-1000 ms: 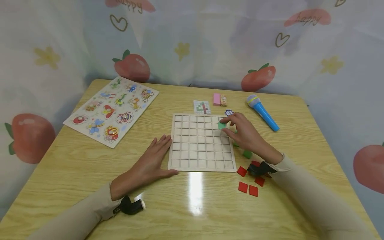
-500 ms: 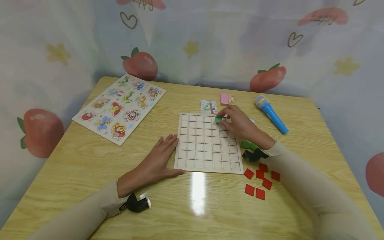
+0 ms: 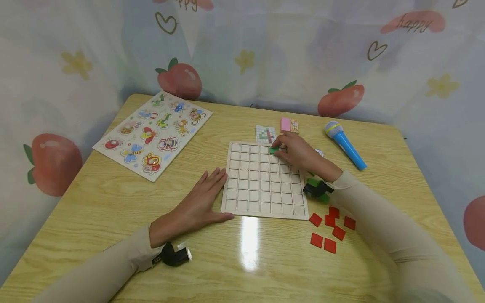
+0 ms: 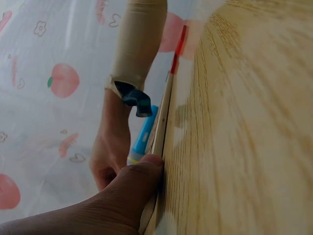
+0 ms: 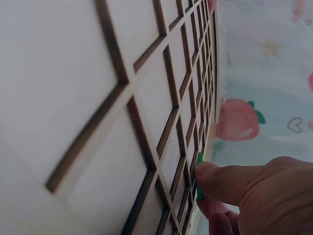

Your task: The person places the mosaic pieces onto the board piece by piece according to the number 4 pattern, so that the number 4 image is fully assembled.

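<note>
My right hand (image 3: 297, 152) pinches a small green square tile (image 3: 273, 150) between thumb and fingers, over the top row of a pale wooden grid board (image 3: 265, 183), right of its middle. In the right wrist view the green tile (image 5: 200, 193) stands tilted at the grid, with the thumb (image 5: 210, 176) against it. My left hand (image 3: 197, 204) rests at the board's left side. Its fingers lie extended along that edge and its thumb reaches the near left corner. The grid cells that show hold no tiles.
Several red tiles (image 3: 330, 245) lie right of the board, with green tiles (image 3: 323, 198) partly hidden under the right wrist. Behind stand a patterned grid card (image 3: 266, 134), a pink eraser-like block (image 3: 285, 124) and a blue toy microphone (image 3: 346, 145). An insect puzzle board (image 3: 153, 136) lies at left.
My right hand has carried the green tile leftward and back along the board, from the right side to the top row. The left hand stays at the edge. The head view has shifted slightly.
</note>
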Demonstrator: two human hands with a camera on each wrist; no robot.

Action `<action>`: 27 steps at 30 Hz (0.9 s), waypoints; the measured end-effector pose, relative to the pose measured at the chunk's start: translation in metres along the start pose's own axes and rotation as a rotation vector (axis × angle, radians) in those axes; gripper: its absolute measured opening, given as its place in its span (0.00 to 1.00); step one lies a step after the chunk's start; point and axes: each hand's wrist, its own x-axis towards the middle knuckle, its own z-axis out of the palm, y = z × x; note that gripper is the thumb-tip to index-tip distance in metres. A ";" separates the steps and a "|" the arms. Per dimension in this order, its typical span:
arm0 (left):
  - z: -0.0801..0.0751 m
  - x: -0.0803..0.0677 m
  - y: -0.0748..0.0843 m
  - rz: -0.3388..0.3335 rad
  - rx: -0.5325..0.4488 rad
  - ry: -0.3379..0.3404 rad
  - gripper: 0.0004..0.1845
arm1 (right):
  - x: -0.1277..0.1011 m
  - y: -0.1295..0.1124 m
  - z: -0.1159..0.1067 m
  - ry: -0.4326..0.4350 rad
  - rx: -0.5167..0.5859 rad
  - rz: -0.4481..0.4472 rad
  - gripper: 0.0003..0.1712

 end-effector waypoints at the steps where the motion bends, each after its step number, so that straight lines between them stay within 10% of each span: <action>1: 0.000 0.000 0.000 0.001 0.000 0.000 0.61 | 0.000 0.001 0.000 0.002 -0.006 -0.008 0.13; 18: 0.000 0.003 0.002 0.016 -0.007 -0.013 0.61 | -0.008 0.002 -0.005 -0.006 -0.028 -0.006 0.14; 27: 0.001 0.000 -0.001 0.003 -0.010 0.000 0.61 | -0.107 -0.002 -0.031 0.305 -0.050 -0.009 0.15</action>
